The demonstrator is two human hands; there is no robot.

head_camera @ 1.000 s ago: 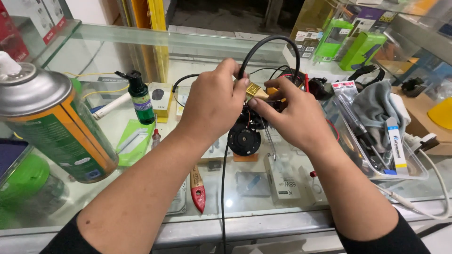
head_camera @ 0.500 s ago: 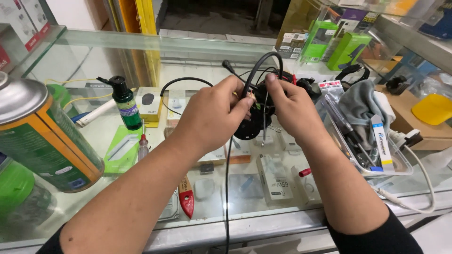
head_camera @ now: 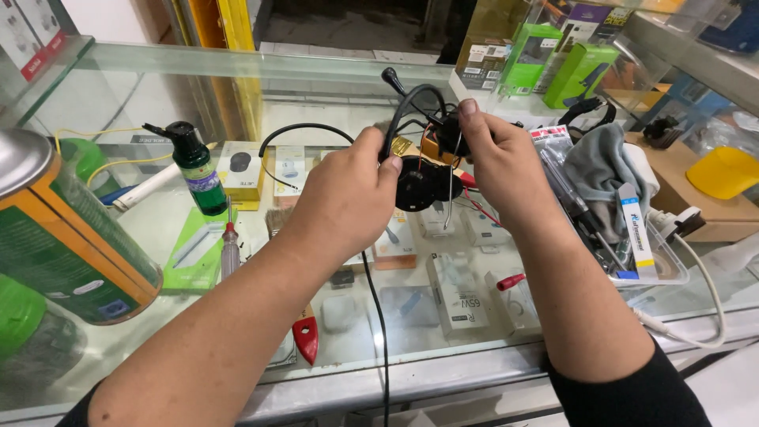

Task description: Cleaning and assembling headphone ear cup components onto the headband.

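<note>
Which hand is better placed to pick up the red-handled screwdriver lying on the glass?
Left, probably. The left hand holds the black headset on the side where the red-handled screwdriver lies, beside the green bottle. The right hand is farther off, its fingers pinching the headset.

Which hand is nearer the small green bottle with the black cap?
Left. The left hand is right of the green bottle; the right hand is further right.
</note>
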